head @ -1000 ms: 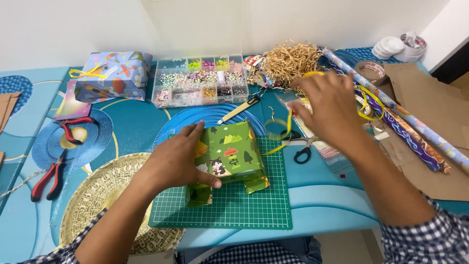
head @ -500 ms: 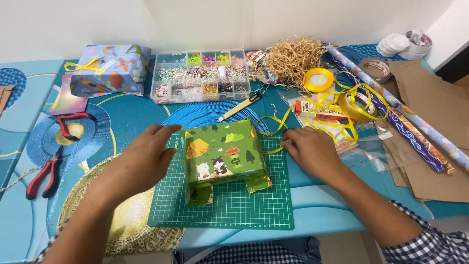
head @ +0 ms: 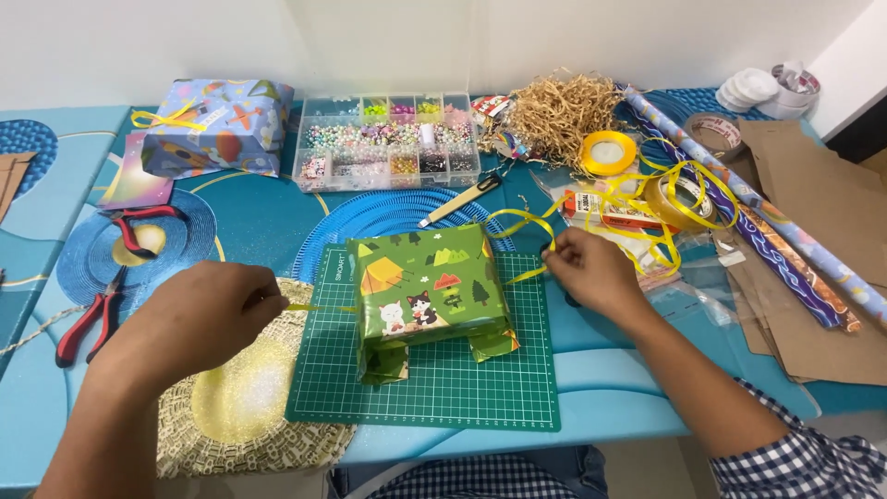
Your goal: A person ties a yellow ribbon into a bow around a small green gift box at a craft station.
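While the left hand [head: 208,314] pinches one end of a thin yellow ribbon [head: 319,307] between closed fingers, the right hand [head: 591,268] has its fingers closed on the other stretch of the same ribbon, just beside the right edge of the gift box [head: 430,291]. That ribbon seems to pass under the box and curls up in glossy loops behind it. Wrapped in shiny green paper printed with tents, trees and a small cat, the box sits on a dark green cutting mat [head: 462,388] ruled with a pale grid, near the front of the blue patterned tabletop [head: 277,217].

Left of the mat lies a round gold woven placemat [head: 240,416]; red-handled pliers [head: 88,319] lie further left. Behind the box are a clear plastic bead organizer [head: 388,143] with many small compartments, a blue wrapped parcel [head: 217,125] tied with yellow ribbon, and a tangle of tan paper shred [head: 559,115]. To the right sit a yellow ribbon spool [head: 610,152], rolls of wrapping paper [head: 767,222] and flat brown cardboard [head: 822,212].
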